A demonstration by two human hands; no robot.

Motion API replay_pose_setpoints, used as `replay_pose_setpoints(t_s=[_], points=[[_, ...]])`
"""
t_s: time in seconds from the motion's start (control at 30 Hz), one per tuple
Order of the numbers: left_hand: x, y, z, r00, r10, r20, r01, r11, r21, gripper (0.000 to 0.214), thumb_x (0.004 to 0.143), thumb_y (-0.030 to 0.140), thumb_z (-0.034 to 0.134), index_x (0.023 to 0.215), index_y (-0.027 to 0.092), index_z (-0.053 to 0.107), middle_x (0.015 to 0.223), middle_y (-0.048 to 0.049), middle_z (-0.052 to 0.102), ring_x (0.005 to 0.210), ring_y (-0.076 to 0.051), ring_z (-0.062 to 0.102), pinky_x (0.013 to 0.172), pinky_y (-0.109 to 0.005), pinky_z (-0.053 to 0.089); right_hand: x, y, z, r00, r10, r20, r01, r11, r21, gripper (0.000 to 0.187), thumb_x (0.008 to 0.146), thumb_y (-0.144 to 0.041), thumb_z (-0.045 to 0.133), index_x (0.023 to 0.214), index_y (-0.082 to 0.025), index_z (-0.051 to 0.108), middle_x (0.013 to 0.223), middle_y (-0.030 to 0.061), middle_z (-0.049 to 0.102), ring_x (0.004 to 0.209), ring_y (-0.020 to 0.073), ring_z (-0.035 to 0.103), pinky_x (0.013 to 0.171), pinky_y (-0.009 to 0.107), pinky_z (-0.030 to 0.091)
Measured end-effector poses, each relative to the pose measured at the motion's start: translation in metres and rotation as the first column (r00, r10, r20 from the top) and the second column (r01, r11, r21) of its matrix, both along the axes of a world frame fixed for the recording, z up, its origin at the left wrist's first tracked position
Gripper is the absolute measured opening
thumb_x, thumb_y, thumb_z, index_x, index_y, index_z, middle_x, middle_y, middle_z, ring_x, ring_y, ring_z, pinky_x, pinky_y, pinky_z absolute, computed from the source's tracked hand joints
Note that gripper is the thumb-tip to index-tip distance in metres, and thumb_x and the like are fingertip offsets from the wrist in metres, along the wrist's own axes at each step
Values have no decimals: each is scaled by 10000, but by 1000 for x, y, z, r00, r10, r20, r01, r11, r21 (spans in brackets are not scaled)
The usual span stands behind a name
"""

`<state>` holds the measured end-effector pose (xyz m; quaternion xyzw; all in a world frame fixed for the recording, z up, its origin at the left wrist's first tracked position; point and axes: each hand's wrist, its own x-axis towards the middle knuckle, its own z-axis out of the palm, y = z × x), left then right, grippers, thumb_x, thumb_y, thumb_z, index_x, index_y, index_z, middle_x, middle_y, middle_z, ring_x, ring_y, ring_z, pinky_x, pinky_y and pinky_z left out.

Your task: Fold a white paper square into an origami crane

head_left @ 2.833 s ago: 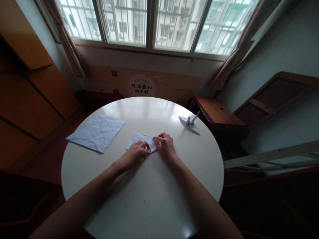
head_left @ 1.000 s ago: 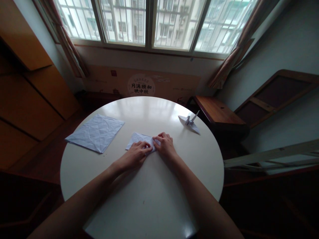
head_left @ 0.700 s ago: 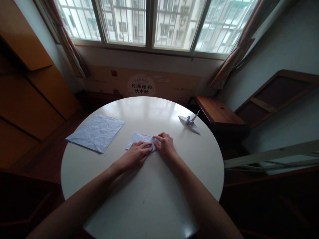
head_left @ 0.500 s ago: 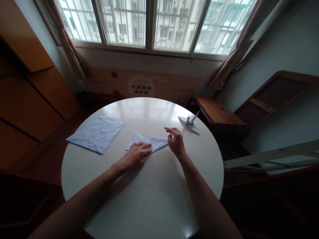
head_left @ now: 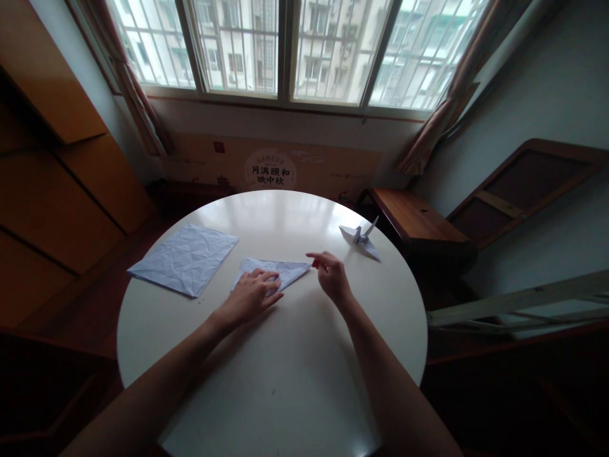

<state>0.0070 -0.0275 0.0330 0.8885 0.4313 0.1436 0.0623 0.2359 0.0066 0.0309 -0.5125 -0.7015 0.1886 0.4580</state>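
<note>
A folded piece of white paper (head_left: 291, 271), roughly triangular and creased, lies on the white round table (head_left: 285, 368). My left hand (head_left: 252, 291) rests on its left part with the fingers spread, covering some of it. At the paper's pointed right end is my right hand (head_left: 330, 274), its index finger stretched out to the left and the other fingers bent. Whether the thumb touches the tip is hard to see.
A larger creased sheet of white paper (head_left: 185, 260) lies flat at the table's left. Near the right rim stands a folded paper crane (head_left: 364, 238). Beyond the table are a wooden side table (head_left: 413, 216) and a barred window (head_left: 238, 51).
The folded paper has slid a little to the left with my left hand on it. My right hand has moved slightly left too, and the left fingers are more spread.
</note>
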Motion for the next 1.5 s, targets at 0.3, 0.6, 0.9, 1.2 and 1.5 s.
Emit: replay_pose_setpoints(t_s=[0.3, 0.6, 0.9, 1.2, 1.5], points=[[2, -2, 0, 1000, 2, 25, -2, 1000, -9, 268, 893, 333, 586, 1132, 247, 672, 1275, -80, 606, 1130, -268, 527, 963, -455, 427, -24, -17, -8, 819, 234, 524, -189, 972, -138, 381, 871, -96, 522, 1040, -370, 725, 955, 48, 613, 925, 188, 479, 879, 328, 387], [-1, 0, -2, 1000, -18, -6, 17, 1000, -22, 281, 899, 346, 568, 1140, 232, 657, 1319, -85, 577, 1172, -291, 496, 958, -471, 418, 9, -6, -2, 807, 14, 590, 118, 976, -185, 296, 914, -182, 511, 980, -326, 761, 1038, 77, 631, 978, 241, 456, 851, 362, 369], [-1, 2, -4, 1000, -15, 2, 15, 1000, 8, 226, 901, 327, 569, 1074, 234, 681, 1285, -69, 604, 1149, -276, 518, 939, -449, 435, 9, -6, -4, 810, -195, 552, 230, 973, 7, 268, 876, -144, 525, 975, -223, 762, 1096, 116, 599, 1061, 277, 435, 902, 402, 391], [-2, 6, -5, 999, -36, 37, 34, 999, 33, 222, 897, 312, 575, 1078, 235, 680, 1240, -44, 645, 1112, -256, 551, 935, -416, 449, 2, -2, -21, 880, 113, 461, -118, 993, -17, 326, 858, -323, 634, 1167, -224, 668, 1167, 110, 592, 1091, 240, 529, 968, 407, 420], [-11, 13, -7, 996, -43, 74, 42, 999, 16, 339, 815, 134, 584, 1132, 240, 645, 1212, -45, 657, 1103, -248, 572, 907, -385, 437, -2, -8, -16, 841, 203, 502, -183, 979, -90, 482, 787, -150, 637, 1259, -242, 607, 1167, 95, 600, 1106, 254, 516, 990, 434, 404]])
